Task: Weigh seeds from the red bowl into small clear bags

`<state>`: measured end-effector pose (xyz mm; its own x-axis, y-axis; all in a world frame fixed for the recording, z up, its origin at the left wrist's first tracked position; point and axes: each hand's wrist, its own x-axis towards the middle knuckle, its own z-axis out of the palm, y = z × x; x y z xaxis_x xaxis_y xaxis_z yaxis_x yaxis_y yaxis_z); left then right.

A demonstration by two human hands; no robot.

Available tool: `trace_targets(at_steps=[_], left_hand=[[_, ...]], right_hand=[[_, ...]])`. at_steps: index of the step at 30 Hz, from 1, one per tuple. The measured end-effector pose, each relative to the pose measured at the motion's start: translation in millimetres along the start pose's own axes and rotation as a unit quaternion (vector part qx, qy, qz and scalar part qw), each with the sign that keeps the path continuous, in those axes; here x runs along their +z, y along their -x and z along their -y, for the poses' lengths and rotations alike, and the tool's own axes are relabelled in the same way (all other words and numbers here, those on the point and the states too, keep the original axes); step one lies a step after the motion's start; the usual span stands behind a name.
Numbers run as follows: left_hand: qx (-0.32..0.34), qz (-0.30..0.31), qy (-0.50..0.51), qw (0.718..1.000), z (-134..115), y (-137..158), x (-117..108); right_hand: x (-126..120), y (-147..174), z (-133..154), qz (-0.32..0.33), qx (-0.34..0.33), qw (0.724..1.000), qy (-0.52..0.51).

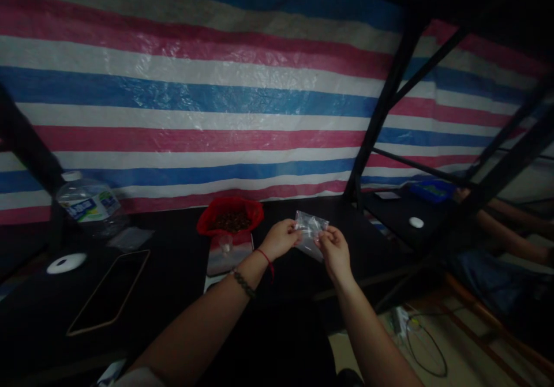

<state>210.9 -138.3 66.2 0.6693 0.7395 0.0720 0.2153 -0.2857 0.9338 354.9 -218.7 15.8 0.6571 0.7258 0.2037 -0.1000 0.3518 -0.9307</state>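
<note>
Clear plastic bag (309, 245) held up between both hands, over the dark surface (177, 295), to the right of a red bag (254, 210) of small dark pieces. Left hand (281, 238) pinches its left edge, thumb against fingers; right hand (335, 251) pinches the right edge the same way. Whether its lower end touches the surface, cannot tell.

Handling, by judgement: very light, limp, slick; likely to crease or slide between dry fingertips. Best hold: thumb and fingertip at opposite edges near the top. Hard to break, though the thin film could tear if tugged.

Writing: bottle (89, 209) at left carries a blue, white and green label (96, 207); pale lettering on it, too blurred to read. Phone (110, 292) screen dark. No print legible on the clear bag.
</note>
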Motion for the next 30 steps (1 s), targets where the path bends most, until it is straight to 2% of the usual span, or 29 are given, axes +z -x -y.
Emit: trace_targets(at_steps=[5, 9, 13, 18, 20, 22, 24, 26, 30], left_hand=[[-0.023, 0.004, -0.049, 0.999, 0, -13, 10], [0.002, -0.016, -0.205, 0.979, -2, -25, 19], [0.007, 0.003, -0.333, 0.943, 8, -38, 31], [-0.029, -0.002, -0.362, 0.932, 34, -53, 44], [-0.052, 0.000, -0.354, 0.934, 42, -59, 47], [-0.075, 0.006, -0.339, 0.938, 47, -66, 49], [-0.091, 0.025, -0.321, 0.943, 49, -70, 50], [-0.095, 0.052, -0.296, 0.949, 48, -72, 48], [-0.066, 0.080, -0.234, 0.967, 50, -59, 42]], right_hand=[[-29, -4, -5, -0.013, 0.011, 0.999, 0.036], [-47, -10, -12, -0.030, -0.019, 0.983, 0.179], [-61, -12, -22, -0.056, -0.060, 0.929, 0.360], [-68, -13, -39, 0.018, -0.137, 0.842, 0.521], [-66, -13, -44, 0.052, -0.134, 0.811, 0.567], [-64, -13, -47, 0.085, -0.115, 0.792, 0.594], [-62, -14, -47, 0.103, -0.103, 0.787, 0.599], [-62, -16, -46, 0.107, -0.103, 0.799, 0.582], [-64, -20, -42, 0.121, -0.091, 0.857, 0.493]])
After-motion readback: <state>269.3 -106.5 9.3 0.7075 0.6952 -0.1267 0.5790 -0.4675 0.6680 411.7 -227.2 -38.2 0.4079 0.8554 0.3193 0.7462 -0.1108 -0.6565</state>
